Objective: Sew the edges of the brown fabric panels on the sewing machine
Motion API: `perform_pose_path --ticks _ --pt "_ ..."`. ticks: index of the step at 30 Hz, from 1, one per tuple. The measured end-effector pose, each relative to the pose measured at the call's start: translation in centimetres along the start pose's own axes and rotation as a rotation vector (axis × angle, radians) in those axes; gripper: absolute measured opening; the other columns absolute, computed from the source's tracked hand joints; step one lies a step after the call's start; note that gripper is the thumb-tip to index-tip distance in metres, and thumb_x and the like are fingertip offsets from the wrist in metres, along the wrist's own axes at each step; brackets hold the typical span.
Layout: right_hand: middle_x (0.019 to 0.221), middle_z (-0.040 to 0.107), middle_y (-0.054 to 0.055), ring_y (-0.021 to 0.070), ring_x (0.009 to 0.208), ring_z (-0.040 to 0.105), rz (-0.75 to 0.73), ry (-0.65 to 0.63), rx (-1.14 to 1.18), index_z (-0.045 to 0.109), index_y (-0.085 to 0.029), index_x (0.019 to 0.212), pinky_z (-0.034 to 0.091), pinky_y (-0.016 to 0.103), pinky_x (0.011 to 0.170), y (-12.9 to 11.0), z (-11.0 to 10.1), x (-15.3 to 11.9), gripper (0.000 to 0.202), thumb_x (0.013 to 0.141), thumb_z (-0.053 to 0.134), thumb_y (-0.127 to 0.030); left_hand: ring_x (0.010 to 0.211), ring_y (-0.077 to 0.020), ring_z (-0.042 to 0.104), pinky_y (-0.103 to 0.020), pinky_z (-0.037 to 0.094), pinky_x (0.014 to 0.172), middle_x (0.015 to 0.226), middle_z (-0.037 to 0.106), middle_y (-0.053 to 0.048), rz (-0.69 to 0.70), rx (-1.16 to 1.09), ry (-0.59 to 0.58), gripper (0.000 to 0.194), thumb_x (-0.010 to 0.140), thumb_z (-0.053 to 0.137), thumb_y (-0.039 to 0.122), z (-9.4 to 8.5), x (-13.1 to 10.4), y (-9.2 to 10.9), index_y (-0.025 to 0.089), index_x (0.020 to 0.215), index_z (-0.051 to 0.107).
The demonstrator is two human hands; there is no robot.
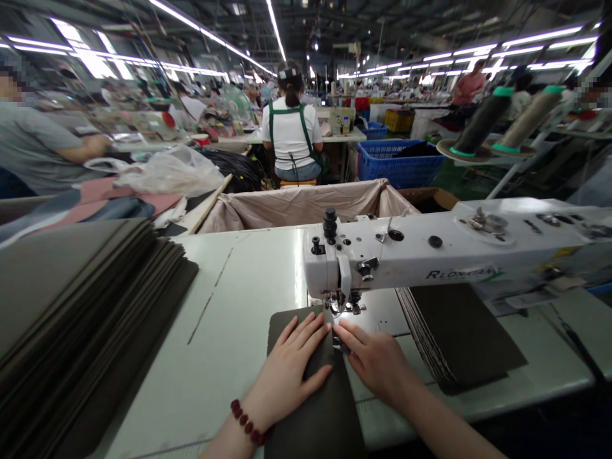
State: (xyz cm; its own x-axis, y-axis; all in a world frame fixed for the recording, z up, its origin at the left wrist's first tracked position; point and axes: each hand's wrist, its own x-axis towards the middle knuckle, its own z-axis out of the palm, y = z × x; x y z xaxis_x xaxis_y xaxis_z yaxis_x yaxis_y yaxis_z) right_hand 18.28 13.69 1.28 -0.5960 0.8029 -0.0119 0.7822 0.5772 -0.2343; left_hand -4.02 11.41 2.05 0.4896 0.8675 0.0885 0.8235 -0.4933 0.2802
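A dark olive-grey fabric panel (318,408) lies on the pale table with its far edge at the needle area of a white sewing machine (406,248). My left hand (291,363), with a dark red bead bracelet at the wrist, rests flat on the panel, fingers stretched toward the presser foot (340,305). On the other side, my right hand (375,357) has its fingers closed together at the panel's right edge, beside a small metal guide (338,344). Its fingertips partly hide that edge.
A tall stack of dark panels (95,306) stands left; another stack (463,338) sits under the machine arm. Behind the table is a cloth-lined bin (306,207). Thread cones (485,121) stand at right. A person (291,127) sits ahead, another (43,140) at left.
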Motion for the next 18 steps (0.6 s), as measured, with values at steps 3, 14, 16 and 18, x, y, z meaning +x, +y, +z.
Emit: perform_pose_path --ticks 3,14,16,18 --pt "0.150 0.036 -0.002 0.0219 0.091 0.064 0.004 -0.001 -0.005 0.034 -0.029 0.143 0.053 0.040 0.076 -0.01 -0.09 -0.01 0.057 0.087 0.041 -0.019 0.139 -0.0242 0.030 -0.048 0.021 0.116 0.152 0.032 -0.004 0.022 -0.019 -0.008 0.061 0.089 0.054 0.041 -0.37 0.10 -0.23 0.025 0.145 0.033" --pt "0.150 0.036 0.001 0.0211 0.100 0.062 0.003 -0.002 0.040 0.035 -0.028 0.143 0.051 0.038 0.083 0.07 0.27 0.09 0.059 0.086 0.041 -0.016 0.140 -0.0233 0.028 -0.047 0.021 0.117 0.152 0.033 -0.003 0.011 -0.038 -0.012 0.060 0.087 0.056 0.042 -0.44 0.00 -0.45 0.026 0.142 0.037" --pt "0.150 0.036 0.001 0.0215 0.100 0.062 0.002 -0.007 0.044 0.035 -0.028 0.143 0.051 0.039 0.084 0.04 0.20 0.10 0.058 0.086 0.041 -0.017 0.140 -0.0234 0.029 -0.047 0.021 0.117 0.151 0.034 -0.003 0.015 -0.044 -0.006 0.060 0.087 0.057 0.042 -0.45 -0.01 -0.46 0.026 0.142 0.038" --pt "0.150 0.036 0.000 0.0218 0.099 0.062 0.000 -0.007 0.046 0.035 -0.028 0.143 0.051 0.039 0.084 0.00 0.14 0.10 0.059 0.086 0.041 -0.016 0.140 -0.0230 0.028 -0.047 0.021 0.117 0.151 0.034 -0.003 0.013 -0.040 -0.009 0.060 0.087 0.056 0.042 -0.46 -0.01 -0.43 0.026 0.142 0.037"
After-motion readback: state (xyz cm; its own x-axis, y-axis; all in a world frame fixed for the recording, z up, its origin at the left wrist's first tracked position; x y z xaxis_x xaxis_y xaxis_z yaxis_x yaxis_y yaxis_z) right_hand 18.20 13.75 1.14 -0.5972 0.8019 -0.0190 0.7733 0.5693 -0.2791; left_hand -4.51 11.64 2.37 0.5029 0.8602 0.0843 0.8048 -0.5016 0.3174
